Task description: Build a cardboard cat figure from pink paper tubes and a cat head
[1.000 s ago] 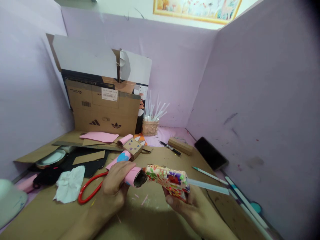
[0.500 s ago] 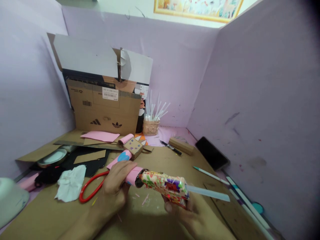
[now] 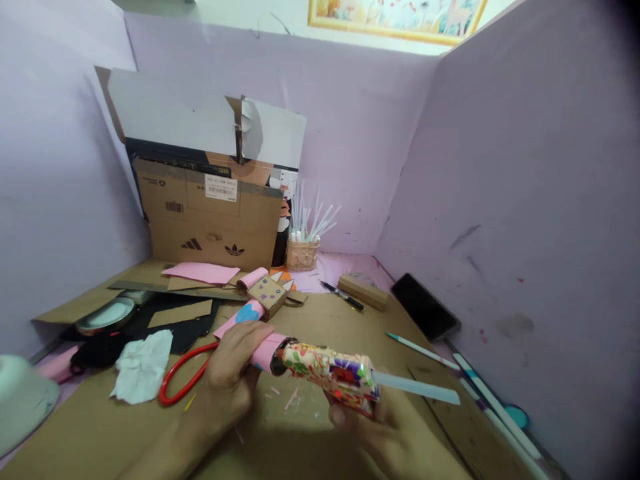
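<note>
My left hand [image 3: 231, 373] is wrapped round a pink paper-covered tube [image 3: 266, 352], its open end turned to the right. In my right hand [image 3: 377, 427] is a hot glue gun [image 3: 325, 368] with a colourful pattern, a small red light glowing on its side. The gun's nozzle sits at or inside the tube's end; exact contact I cannot make out. A translucent glue stick [image 3: 417, 387] juts from the gun's back. Just beyond my left hand lie a pink tube with a blue heart [image 3: 245, 315] and a small cardboard box with a drawn face and pointed ears [image 3: 270, 293].
Red-handled scissors [image 3: 175, 383] and crumpled white tissue [image 3: 143, 367] lie left. Behind stand a cardboard box [image 3: 210, 220] and a basket of glue sticks [image 3: 303, 253]. A pen [image 3: 341, 295], a cardboard block [image 3: 363, 292], a phone [image 3: 425, 307] and markers [image 3: 423, 351] lie right.
</note>
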Demonstrator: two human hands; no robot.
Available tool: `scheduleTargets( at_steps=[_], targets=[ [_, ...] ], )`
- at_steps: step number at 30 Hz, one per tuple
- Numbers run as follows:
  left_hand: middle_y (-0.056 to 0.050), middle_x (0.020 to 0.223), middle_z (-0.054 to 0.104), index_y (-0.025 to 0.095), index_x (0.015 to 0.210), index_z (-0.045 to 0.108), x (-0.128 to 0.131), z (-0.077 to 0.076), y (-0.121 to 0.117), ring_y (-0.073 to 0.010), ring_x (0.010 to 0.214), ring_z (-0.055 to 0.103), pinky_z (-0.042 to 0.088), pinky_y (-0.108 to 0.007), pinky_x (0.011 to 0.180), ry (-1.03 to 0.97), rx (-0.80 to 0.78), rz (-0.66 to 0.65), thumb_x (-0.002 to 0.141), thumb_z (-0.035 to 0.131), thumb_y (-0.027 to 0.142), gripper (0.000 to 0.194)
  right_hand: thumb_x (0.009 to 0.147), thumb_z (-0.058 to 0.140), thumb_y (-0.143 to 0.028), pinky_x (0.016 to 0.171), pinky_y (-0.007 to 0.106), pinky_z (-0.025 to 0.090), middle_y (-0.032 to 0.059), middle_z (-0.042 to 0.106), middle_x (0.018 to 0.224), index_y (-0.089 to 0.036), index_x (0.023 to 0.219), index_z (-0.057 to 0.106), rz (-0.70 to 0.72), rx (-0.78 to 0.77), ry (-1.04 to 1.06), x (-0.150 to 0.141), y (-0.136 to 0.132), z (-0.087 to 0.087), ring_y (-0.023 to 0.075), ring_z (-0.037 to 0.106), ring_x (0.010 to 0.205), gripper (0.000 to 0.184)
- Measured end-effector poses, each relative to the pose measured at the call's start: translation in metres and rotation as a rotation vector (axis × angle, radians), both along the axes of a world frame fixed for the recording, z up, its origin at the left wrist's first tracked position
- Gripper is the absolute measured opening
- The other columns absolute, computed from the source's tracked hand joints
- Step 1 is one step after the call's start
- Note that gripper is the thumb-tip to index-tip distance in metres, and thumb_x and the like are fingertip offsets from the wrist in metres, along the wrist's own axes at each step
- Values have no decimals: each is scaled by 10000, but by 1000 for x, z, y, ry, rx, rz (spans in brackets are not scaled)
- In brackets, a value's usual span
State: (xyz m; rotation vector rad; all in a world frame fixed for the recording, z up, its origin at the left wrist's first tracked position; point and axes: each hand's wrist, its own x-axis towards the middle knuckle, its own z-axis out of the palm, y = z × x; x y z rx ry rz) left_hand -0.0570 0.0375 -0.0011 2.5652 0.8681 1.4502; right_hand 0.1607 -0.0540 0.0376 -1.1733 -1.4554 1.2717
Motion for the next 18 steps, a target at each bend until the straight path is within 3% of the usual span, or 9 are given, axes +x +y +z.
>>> scheduleTargets(
  at_steps=[2,6,9,18],
  targets=[
    [-92,1127,603,221,1210,486,0,0,0,-227,1100,532,438,-408,954,1,-5,-3,797,454,-16,477,766,618,-437,727,305,420,35,576,818,-193,835,632,-26,26,18,-1,2,-2,206,527,787,254],
    [-90,1145,599,225,1204,495,0,-1,1,-232,1116,523,422,-416,974,-4,-14,7,791,464,-17,480,744,603,-515,544,244,304,-14,414,670,-185,787,574,-118,25,-27,-2,5,-8,134,357,610,334],
    [-88,1138,603,226,1203,497,-1,-3,2,-231,1101,535,429,-415,967,-13,-5,4,792,463,-16,478,744,592,-535,525,244,270,-22,377,638,-184,726,547,-143,26,-55,0,5,-7,124,318,585,354],
    [-101,1171,582,208,1217,485,-5,-4,3,-216,1144,516,396,-368,1012,-24,-10,10,809,484,7,455,729,614,-460,567,253,324,-10,453,654,-164,765,599,-203,14,-78,3,5,-5,139,400,615,299]
  ],
)
